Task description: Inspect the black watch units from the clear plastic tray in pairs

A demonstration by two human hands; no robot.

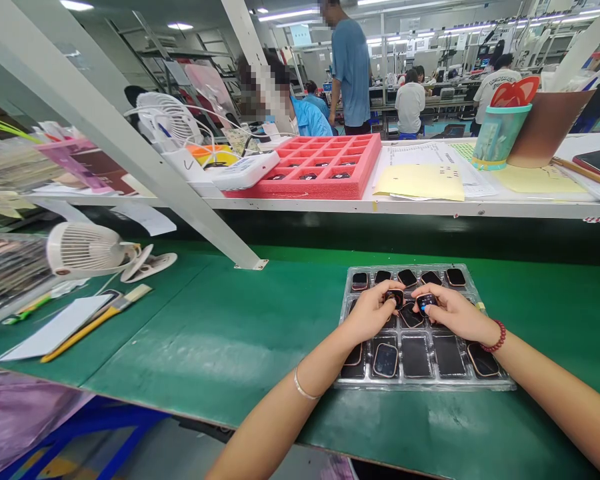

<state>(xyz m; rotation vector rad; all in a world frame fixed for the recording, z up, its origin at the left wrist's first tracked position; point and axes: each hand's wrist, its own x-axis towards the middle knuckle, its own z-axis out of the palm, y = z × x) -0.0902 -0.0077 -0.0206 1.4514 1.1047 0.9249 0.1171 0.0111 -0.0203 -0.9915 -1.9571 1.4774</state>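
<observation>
A clear plastic tray (380,385) lies on the green bench, and several dark smartwatch bodies, such as one smartwatch (385,360) in the front row, rest in its pockets. Above the middle of this tray, my left hand (373,310) is closed on a smartwatch (395,298) with a dark face. Close beside it, my right hand (453,312) grips another smartwatch (427,303), thumb on its face, where a small blue spot shows. Two front-row pockets hold no watch. My hands cover part of the middle row.
A raised shelf (300,204) runs behind the bench, carrying a red foam box (325,187), papers and a teal cup (503,137). On the left are a white fan (87,248), a yellow-handled brush (95,325) and a slanted white post (200,213). Several people are beyond the shelf.
</observation>
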